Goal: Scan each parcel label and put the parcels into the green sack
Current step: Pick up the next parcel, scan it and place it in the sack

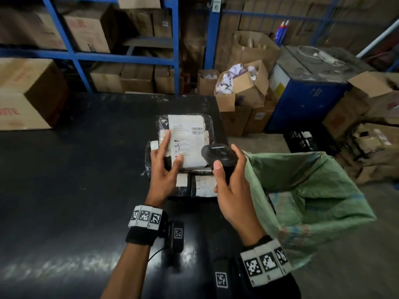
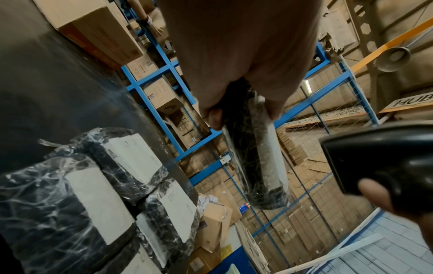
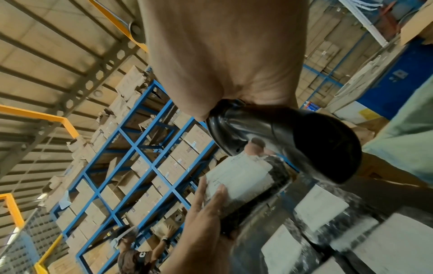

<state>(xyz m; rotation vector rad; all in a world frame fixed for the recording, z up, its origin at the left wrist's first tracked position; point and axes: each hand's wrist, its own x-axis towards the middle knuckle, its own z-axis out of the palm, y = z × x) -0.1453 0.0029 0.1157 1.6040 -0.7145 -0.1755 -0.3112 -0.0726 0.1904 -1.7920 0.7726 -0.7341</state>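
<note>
My left hand grips a black plastic-wrapped parcel by its near edge and holds it above the black table, white label facing up. Seen edge-on in the left wrist view, the parcel hangs from my thumb and fingers. My right hand grips a black barcode scanner, its head aimed at the label. Several more wrapped parcels with white labels lie on the table under the held one. The green sack stands open at the table's right edge.
A large cardboard box sits on the table's far left. Blue shelving with boxes stands behind. Open cartons, a blue bin and a black crate crowd the floor to the right. Another person stands by distant shelves.
</note>
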